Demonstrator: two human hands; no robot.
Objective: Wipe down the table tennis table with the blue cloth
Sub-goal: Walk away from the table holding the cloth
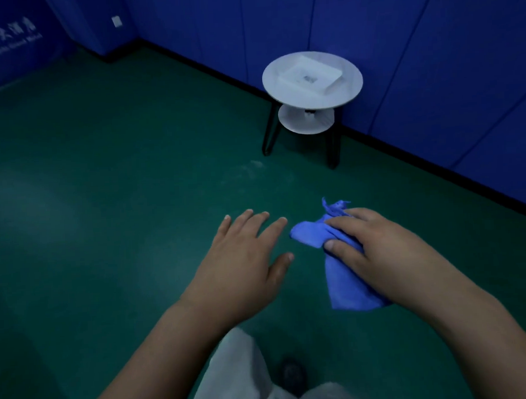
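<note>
The right hand (378, 248) grips a crumpled blue cloth (347, 286). Its fingers (341, 223) lie curled over the top of the bunched fabric and the thumb presses in from the near side, so the cloth is pinched between them. One rounded fold sticks out to the left past the fingertips, a ragged twist of fabric pokes up beyond the knuckles, and the longest part hangs down under the palm toward the wrist. The cloth is held in the air over the green floor (104, 176), in front of the person and to the right.

The left hand (240, 260) holds nothing. It is palm down with its fingers (275, 226) straight and spread and the thumb held out to the side. Its fingertips are near the cloth's left fold but apart from it, with floor showing between them.

Beyond the hands, against a wall of blue padded panels (399, 42), stands a small round white tabletop (273, 90) on black legs (269, 132). It carries a shallow white square tray (310, 73), and a smaller white round shelf (294, 124) sits below it. At the bottom edge are the person's pale trousers (239, 372) and a dark shoe (293, 376). The far left wall bears blurred white lettering (7, 35) that cannot be read.
</note>
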